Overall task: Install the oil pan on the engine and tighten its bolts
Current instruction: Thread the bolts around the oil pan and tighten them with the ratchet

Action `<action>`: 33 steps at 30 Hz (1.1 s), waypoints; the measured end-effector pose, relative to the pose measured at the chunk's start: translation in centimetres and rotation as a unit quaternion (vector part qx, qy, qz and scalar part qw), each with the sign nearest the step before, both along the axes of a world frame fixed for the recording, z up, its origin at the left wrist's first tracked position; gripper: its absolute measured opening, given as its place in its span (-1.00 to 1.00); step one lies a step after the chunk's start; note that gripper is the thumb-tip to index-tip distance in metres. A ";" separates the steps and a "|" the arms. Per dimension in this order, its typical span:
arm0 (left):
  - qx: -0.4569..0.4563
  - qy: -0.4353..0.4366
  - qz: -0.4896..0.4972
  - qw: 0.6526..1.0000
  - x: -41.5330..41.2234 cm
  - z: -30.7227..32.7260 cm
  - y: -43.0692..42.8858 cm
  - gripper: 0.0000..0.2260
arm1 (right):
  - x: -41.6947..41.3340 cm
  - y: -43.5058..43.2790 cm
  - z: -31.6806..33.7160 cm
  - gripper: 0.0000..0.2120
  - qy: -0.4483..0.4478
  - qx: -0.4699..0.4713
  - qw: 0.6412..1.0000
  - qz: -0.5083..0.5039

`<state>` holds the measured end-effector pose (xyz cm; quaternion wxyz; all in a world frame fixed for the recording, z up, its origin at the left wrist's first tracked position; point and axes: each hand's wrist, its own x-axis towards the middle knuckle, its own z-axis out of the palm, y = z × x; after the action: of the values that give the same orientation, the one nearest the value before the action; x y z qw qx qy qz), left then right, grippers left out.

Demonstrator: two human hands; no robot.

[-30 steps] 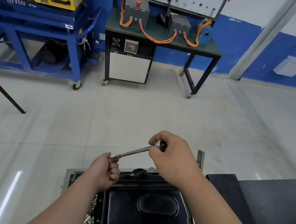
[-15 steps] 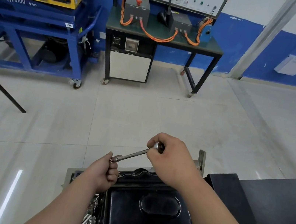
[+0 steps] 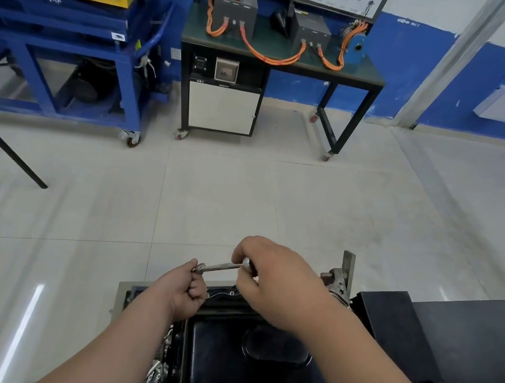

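One oil pan point(image 3: 233, 364) beneath right hand point(image 3: 274, 282)

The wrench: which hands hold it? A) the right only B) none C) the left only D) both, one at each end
D: the left hand grips the wrench at its head end and the right hand grips its handle end.

Two hands point(image 3: 185, 293) point(image 3: 273, 280) — one wrench point(image 3: 221, 266), one pan point(image 3: 233, 364)

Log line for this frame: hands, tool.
wrench: above oil pan far edge | left hand: holds head end | right hand: grips handle
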<state>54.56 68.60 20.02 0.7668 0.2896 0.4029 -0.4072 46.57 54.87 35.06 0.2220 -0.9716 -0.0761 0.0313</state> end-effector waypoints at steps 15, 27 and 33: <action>0.329 -0.231 -0.630 0.664 3.6 -0.8 -0.7 -0.71 | 5.5 0.8 -3.0 -0.85 0.078 -0.036 0.996 0.012; 0.414 -0.336 -0.588 0.609 4.3 -5.1 -1.6 -0.69 | 7.0 0.1 -6.1 -0.85 0.113 -0.027 0.993 -0.008; 0.419 -0.346 -0.594 0.593 4.4 -5.6 -1.6 -0.66 | 7.0 -0.4 -6.3 -0.86 0.117 -0.019 0.993 0.004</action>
<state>58.98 67.01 14.42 0.2309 0.8731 -0.0282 -0.4284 53.62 54.48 28.80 0.2109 -0.9649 -0.0525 0.1474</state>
